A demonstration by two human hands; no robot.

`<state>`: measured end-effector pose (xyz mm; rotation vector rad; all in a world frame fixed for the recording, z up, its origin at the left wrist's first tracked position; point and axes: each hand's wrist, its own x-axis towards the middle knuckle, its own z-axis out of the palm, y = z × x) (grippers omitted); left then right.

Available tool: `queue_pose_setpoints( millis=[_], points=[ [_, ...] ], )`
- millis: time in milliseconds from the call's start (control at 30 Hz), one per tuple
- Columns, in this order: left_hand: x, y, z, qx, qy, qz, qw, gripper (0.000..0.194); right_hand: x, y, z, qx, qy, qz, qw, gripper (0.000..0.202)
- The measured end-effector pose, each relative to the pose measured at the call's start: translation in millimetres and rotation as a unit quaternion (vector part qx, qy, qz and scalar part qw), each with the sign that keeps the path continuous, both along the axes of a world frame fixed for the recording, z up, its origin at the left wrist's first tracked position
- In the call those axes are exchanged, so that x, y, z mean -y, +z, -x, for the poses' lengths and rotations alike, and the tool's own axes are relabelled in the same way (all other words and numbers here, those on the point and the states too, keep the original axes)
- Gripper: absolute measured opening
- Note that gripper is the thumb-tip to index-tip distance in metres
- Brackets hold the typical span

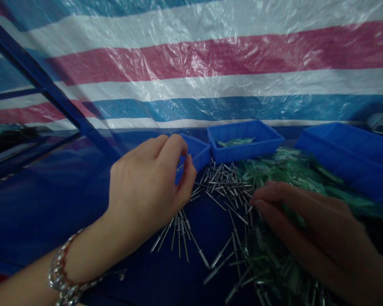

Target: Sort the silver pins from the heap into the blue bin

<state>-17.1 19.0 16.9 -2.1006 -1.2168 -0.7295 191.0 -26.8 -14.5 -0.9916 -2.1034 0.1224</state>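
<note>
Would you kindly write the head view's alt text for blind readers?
A person's left hand curls above thin metal pins strewn on a dark blue surface, while the right hand is at their edge, over green plastic packaging; whether either holds a pin is unclear. Behind are blue bins and a striped sheet.

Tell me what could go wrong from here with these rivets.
The left hand has a beaded bracelet at the wrist, which could sweep nearby blind rivets aside. The right hand, close to the rivet pile, could get pricked. Strays may vanish among the crinkled green plastic.
</note>
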Motion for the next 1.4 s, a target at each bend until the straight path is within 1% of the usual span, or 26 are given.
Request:
queue_pose_setpoints(
  millis=[133,233,300,367,433,500,600,700,933,1067,1133,1200,1300,1400],
  points=[
    [0.4,0.8,-0.3,-0.019,0.037,0.041,0.998,0.008,-0.9,1.6,0.8,0.005,0.003,0.000,1.000,0.013],
    [0.4,1.6,0.8,-0.019,0.035,0.049,0.998,0.008,-1.1,2.5,2.2,0.005,0.005,-0.001,1.000,0.013],
    [0.2,2.4,1.3,-0.006,0.025,0.030,0.999,0.008,-1.2,2.5,2.9,0.008,0.004,-0.004,1.000,0.013],
    [0.2,3.5,1.4,0.010,0.024,-0.009,1.000,0.010,-1.4,1.9,2.9,0.007,0.003,-0.007,1.000,0.013],
    [0.7,4.8,1.1,0.020,0.037,-0.041,0.998,0.012,-1.7,0.7,2.3,0.004,0.010,-0.006,1.000,0.011],
    [1.5,5.9,0.2,0.016,0.054,-0.043,0.997,0.013,-1.6,-0.6,1.5,0.002,0.016,0.000,1.000,0.011],
    [2.2,6.2,-1.8,-0.020,0.102,0.015,0.994,0.011,-1.1,-2.0,0.7,0.006,0.016,-0.001,1.000,0.012],
    [1.5,5.1,-3.5,-0.065,0.144,0.085,0.984,0.010,-1.1,-1.4,1.0,0.012,0.018,-0.004,1.000,0.013],
    [-3.3,2.2,-2.5,-0.099,0.136,0.129,0.977,0.011,-0.2,3.7,1.2,0.015,0.037,-0.001,0.999,0.011],
    [-3.8,1.0,-0.2,-0.110,0.143,0.148,0.972,0.014,-0.7,2.9,1.5,0.013,0.040,-0.005,0.999,0.011],
    [-4.7,0.0,0.1,-0.105,0.132,0.147,0.975,0.015,-1.3,1.7,1.5,0.016,0.040,-0.007,0.999,0.011],
    [-6.1,-0.9,-0.7,-0.101,0.091,0.136,0.981,0.016,-1.6,0.7,1.3,0.022,0.040,-0.006,0.999,0.011],
    [-7.1,-1.7,-3.2,-0.111,-0.009,0.103,0.988,0.017,-1.1,0.6,1.2,0.026,0.039,-0.009,0.999,0.010],
    [-4.7,-2.9,-4.9,-0.139,-0.113,0.089,0.980,0.016,-0.9,1.6,1.4,0.025,0.038,-0.015,0.999,0.011]
  ],
)
